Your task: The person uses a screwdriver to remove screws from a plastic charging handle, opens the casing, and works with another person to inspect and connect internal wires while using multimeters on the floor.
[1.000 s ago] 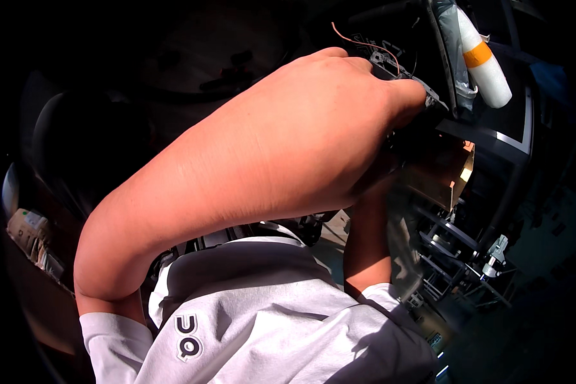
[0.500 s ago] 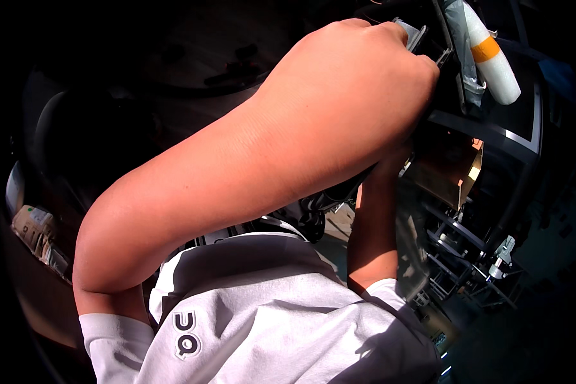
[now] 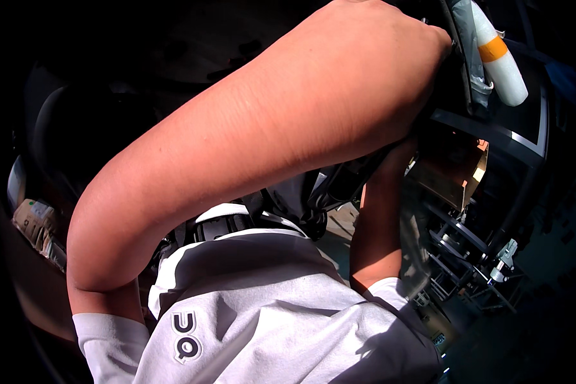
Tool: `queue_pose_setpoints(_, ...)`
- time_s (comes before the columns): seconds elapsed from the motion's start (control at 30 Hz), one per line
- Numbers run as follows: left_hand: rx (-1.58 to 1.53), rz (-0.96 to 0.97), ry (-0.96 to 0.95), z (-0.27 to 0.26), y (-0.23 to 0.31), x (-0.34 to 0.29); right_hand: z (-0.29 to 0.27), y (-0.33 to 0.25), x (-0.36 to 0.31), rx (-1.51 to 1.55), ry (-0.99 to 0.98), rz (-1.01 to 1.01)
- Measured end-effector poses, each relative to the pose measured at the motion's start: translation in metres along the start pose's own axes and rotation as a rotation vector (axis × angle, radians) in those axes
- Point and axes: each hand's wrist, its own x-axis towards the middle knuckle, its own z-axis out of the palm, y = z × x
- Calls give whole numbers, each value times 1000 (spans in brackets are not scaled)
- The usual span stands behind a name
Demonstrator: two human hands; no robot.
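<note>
My left arm reaches across from the lower left to the upper right, in bright sun. My left hand (image 3: 393, 48) is at the top edge of the view, back of the hand up and knuckles bent. Its fingers curl away out of sight, closed; whatever they grip is hidden. Just right of it hang a grey plastic sheet (image 3: 468, 48) and a white padded roll with an orange band (image 3: 505, 70). My right hand (image 3: 403, 153) is in shadow below the left wrist, mostly covered by the left forearm, so its fingers do not show.
An open cardboard box (image 3: 457, 173) sits right of my right arm, beside a dark frame with a pale edge (image 3: 518, 137). Metal racks with a clamp-like silver fitting (image 3: 505, 256) stand lower right. A brown paper package (image 3: 35, 221) lies far left. The upper left is very dark.
My left hand has moved up and slightly right, partly past the top edge. The grey piece seen beyond its knuckles before is now out of sight. The right arm has shifted only slightly.
</note>
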Motion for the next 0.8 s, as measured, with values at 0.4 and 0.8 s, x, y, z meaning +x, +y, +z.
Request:
queue_pose_setpoints(0.4,14,2,-5,-8,8,-3,4,-8,-3,-186,77,16)
queue_pose_setpoints(0.8,-133,-61,217,26,-1,-34,-14,5,6,-36,120,65)
